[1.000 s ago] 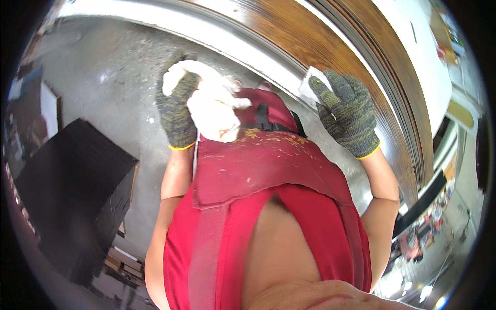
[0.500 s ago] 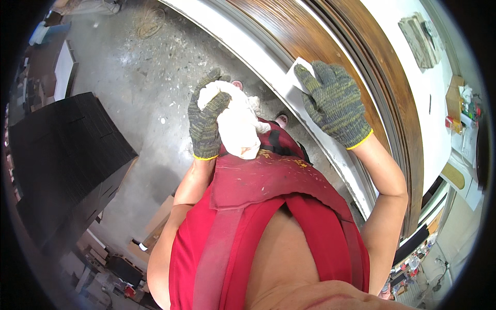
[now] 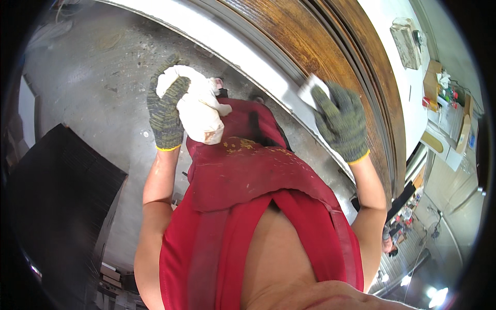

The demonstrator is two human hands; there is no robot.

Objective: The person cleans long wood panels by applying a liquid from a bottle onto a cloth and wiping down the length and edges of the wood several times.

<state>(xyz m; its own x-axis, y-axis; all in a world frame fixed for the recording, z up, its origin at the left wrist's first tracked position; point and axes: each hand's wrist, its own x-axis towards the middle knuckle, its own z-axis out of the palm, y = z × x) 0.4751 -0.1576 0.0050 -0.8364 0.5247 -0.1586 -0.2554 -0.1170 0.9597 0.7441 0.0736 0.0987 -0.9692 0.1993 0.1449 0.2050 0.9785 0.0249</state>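
Observation:
A bunched white cloth [image 3: 195, 111] with a brownish stain hangs from my left hand [image 3: 168, 106], whose gloved fingers are closed round it in front of my red apron [image 3: 243, 175]. My right hand [image 3: 343, 121], in the same dark knit glove with a yellow cuff, is closed on a folded white pad [image 3: 313, 91]; whether it is paper or sponge I cannot make out. The pad is at the near edge of a long brown wood-grain panel [image 3: 289, 36] with dark grooves along it, over a white surface.
A pale block [image 3: 405, 44] lies on the white surface [image 3: 377, 20] beyond the panel. Farther right stands a small box with assorted items [image 3: 439, 88]. On the left is a large black panel [image 3: 57, 201], above a stained grey concrete floor [image 3: 93, 67].
My view has swung relative to the panel. Along the panel's near edge, my right hand with the pad has shifted. My left hand still holds the cloth, now farther left in view.

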